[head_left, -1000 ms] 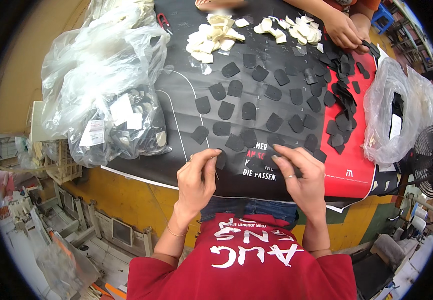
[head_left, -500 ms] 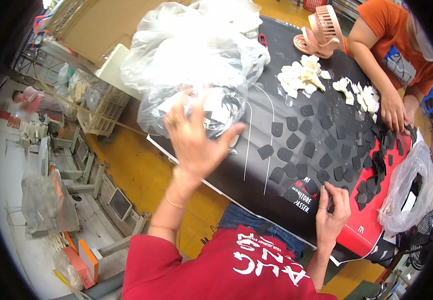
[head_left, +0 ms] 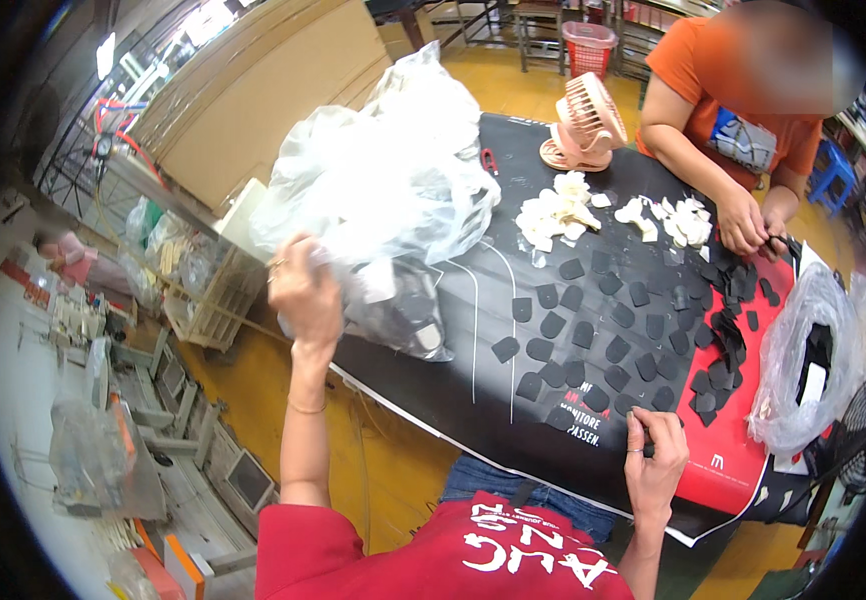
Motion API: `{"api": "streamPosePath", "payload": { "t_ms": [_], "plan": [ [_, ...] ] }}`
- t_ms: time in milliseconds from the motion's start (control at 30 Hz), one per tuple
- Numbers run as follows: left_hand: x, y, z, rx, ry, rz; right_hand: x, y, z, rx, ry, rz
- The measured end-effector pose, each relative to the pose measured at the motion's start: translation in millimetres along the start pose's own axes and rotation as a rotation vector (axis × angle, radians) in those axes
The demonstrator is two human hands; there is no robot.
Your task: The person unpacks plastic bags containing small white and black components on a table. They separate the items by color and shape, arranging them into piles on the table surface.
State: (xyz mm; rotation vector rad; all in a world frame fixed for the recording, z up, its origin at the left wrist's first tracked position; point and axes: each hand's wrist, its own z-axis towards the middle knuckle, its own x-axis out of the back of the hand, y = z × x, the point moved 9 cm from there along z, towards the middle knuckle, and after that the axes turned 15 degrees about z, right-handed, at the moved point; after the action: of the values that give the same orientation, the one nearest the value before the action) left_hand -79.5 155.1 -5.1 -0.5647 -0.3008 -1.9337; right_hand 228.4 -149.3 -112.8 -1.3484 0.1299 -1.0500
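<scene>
My left hand, blurred by motion, is raised at the near left side of a clear plastic bag. Its fingers are curled in on the bag's film. Dark and white pieces show through the plastic. Over the near edge of the black-covered table, my right hand has thumb and fingers closed together. Something small and dark shows between them, too hidden to name. Just beyond it, many flat black rounded pieces lie spread in loose rows.
A big white plastic bag stands at the back left, with a pink fan and cream pieces farther right. Across the table, a person in orange handles dark pieces. A clear bag lies at the right edge.
My left hand has gone from spread over the bag to curled at its left side. The clear bag's filled part has shifted toward me. The view has tilted up; my right hand stays closed.
</scene>
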Motion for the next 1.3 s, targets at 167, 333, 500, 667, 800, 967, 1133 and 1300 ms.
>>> {"api": "streamPosePath", "payload": {
  "t_ms": [167, 333, 500, 667, 800, 967, 1133, 1300],
  "plan": [
    [90.5, -40.5, 15.5, 0.309, 0.148, -0.224, 7.9, -14.6, 8.8, -0.065, -0.011, 0.291],
    [145.7, 28.3, 16.4, 0.164, 0.038, -0.421, -42.0, -90.4, 25.8, 0.146, -0.387, 0.848],
    [135.9, 173.6, -4.6, -0.644, -0.273, -0.81, -103.5, -141.2, 8.9, 0.253, -0.646, 0.816],
    [62.6, 203.9, 2.1, -0.686, -0.998, -1.482, -79.3, -84.5, 19.3, -0.041, -0.432, 0.675],
    [-60.1, 155.2, 53.1, -0.427, -0.785, -0.923, -22.3, -57.0, 43.5, -0.015, -0.076, 0.78],
    [-178.5, 61.7, 11.4, -0.569, -0.672, 0.276, 20.1, -42.5, 93.1, -0.27, 0.23, 1.002],
    [-203.8, -34.7, 24.8, 0.062, -0.554, -0.022, -7.7, -126.2, 196.9, 0.034, 0.077, 0.877],
    [-194.2, -132.5, 43.4, 0.661, -0.27, -0.298, -52.0, -231.4, 277.5, 0.321, 0.037, 1.112]
  ]
}}
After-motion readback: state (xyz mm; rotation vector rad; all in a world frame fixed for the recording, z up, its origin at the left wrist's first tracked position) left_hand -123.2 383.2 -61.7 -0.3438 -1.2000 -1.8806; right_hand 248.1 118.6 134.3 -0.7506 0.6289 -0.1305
